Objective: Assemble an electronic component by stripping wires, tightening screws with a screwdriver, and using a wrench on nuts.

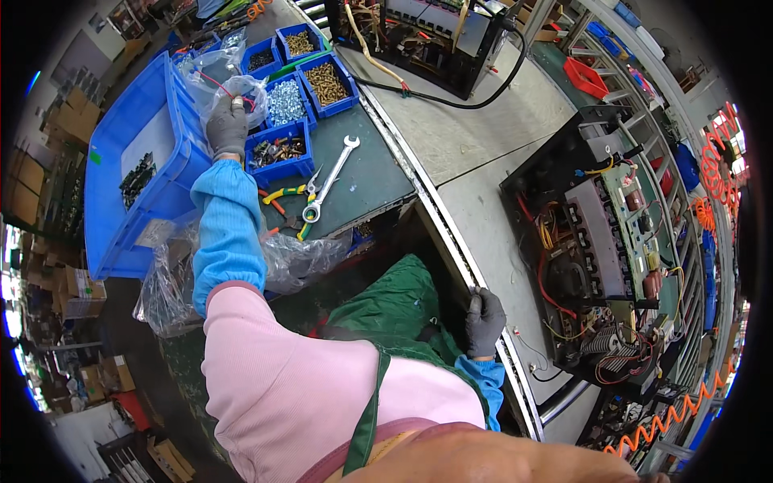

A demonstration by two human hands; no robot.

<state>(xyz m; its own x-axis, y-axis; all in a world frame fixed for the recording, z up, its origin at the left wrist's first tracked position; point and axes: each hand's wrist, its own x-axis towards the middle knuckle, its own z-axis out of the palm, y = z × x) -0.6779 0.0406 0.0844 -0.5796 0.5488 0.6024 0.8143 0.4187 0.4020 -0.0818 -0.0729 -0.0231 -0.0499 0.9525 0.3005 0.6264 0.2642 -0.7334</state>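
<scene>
My left hand (228, 127), in a grey glove and blue sleeve, is closed on a clear plastic bag (192, 90) with a thin red wire in it. It is between a large blue bin (121, 241) and several small blue trays of fasteners, including silver screws (287, 102), brass screws (326, 84) and mixed small parts (278, 150). My right hand (485, 322), also gloved, rests at the white metal rail (451, 245) with fingers curled. Whatever may be inside those fingers is hidden. On the dark bench between my hands lie a combination wrench (332, 179) and yellow-and-green handled pliers (286, 193).
An open chassis with circuit boards and wires (596, 241) stands on the grey work surface at right. Another chassis (427, 44) stands at the far side, with a black cable (459, 106) trailing from it. Crumpled clear plastic (302, 259) hangs along the bench's near edge.
</scene>
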